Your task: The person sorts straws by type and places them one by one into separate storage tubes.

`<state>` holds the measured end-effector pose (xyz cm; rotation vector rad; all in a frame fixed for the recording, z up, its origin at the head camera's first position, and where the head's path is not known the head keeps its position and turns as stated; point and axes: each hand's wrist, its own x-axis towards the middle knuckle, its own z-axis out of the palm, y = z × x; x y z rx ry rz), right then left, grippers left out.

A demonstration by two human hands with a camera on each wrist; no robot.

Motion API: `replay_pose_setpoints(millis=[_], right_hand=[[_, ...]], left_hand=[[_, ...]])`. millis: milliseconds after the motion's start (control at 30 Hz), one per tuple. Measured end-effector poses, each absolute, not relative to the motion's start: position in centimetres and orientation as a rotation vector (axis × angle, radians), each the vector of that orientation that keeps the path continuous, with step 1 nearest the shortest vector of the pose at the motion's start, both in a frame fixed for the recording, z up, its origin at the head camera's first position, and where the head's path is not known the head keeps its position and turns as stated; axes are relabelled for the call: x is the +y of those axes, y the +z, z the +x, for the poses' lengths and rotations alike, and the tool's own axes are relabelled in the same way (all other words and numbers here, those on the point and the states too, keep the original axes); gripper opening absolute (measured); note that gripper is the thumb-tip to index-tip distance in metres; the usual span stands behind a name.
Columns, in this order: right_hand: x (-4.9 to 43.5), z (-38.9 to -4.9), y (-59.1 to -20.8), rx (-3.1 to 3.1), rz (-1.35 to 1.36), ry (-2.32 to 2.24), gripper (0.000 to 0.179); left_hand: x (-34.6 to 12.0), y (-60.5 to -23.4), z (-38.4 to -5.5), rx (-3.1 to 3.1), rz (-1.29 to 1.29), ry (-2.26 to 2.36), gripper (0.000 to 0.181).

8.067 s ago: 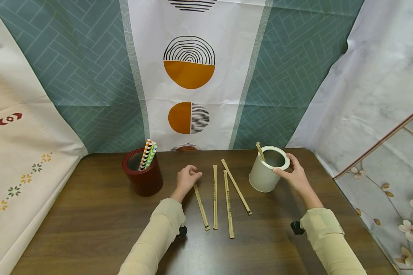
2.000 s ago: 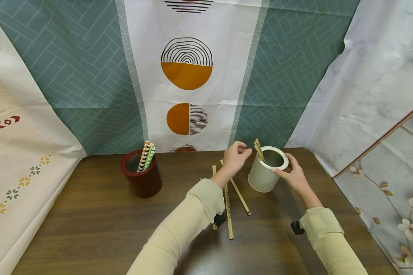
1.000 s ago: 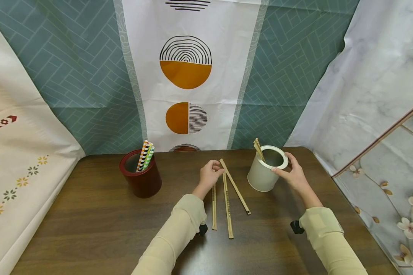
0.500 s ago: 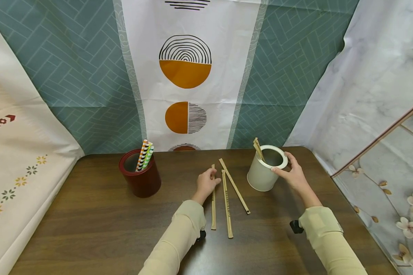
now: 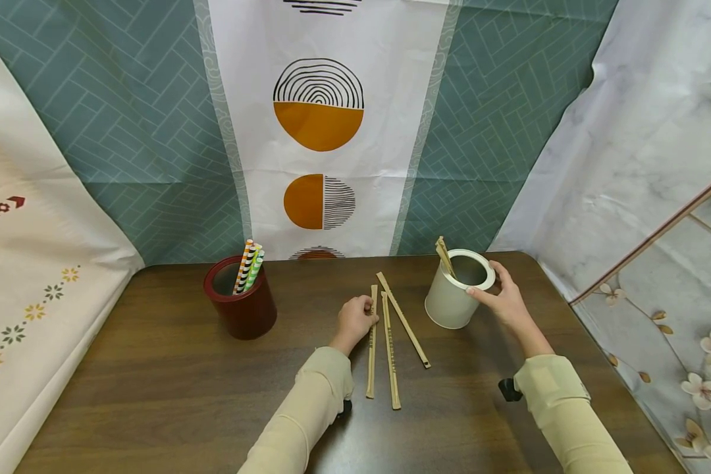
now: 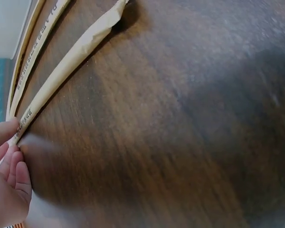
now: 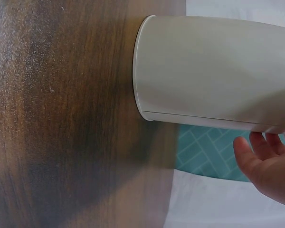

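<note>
My left hand (image 5: 355, 322) is at the leftmost of three straws in tan paper wrappers, and pinches that wrapped straw (image 5: 371, 362) near its upper part. In the left wrist view its thumb and fingers (image 6: 21, 178) close on the printed wrapper. The second wrapped straw (image 5: 392, 362) lies just to its right, and the third wrapped straw (image 5: 405, 322) slants beyond it. My right hand (image 5: 506, 306) grips the rim of the upright white canister (image 5: 452, 301), thumb at the front and fingers at the far side. Tan wrapped straws (image 5: 443, 253) lean out of the canister's left side.
A dark red canister (image 5: 245, 309) stands at the back left of the brown wooden table (image 5: 172, 382). Several striped straws (image 5: 249, 266) stick out of it. A patterned cloth (image 5: 320, 217) hangs behind the table, and pale cloths hang at both sides.
One wrapped straw has left the table, and the bunch in the white canister has grown. My left hand went to the canister and came back; the leftmost straw has shifted slightly right. The right hand stays put.
</note>
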<state>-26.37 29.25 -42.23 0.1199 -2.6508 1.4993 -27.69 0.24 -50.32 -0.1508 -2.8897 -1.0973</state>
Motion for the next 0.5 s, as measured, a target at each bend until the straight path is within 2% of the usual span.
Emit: replay_pose_setpoints(millis=[500], right_hand=[[29.22,-26.29,-42.05,-2.664,0.122,1.484,0.078]], left_hand=[[-0.36,-49.59,-27.85,-2.955,-0.183,-1.051,0.032]])
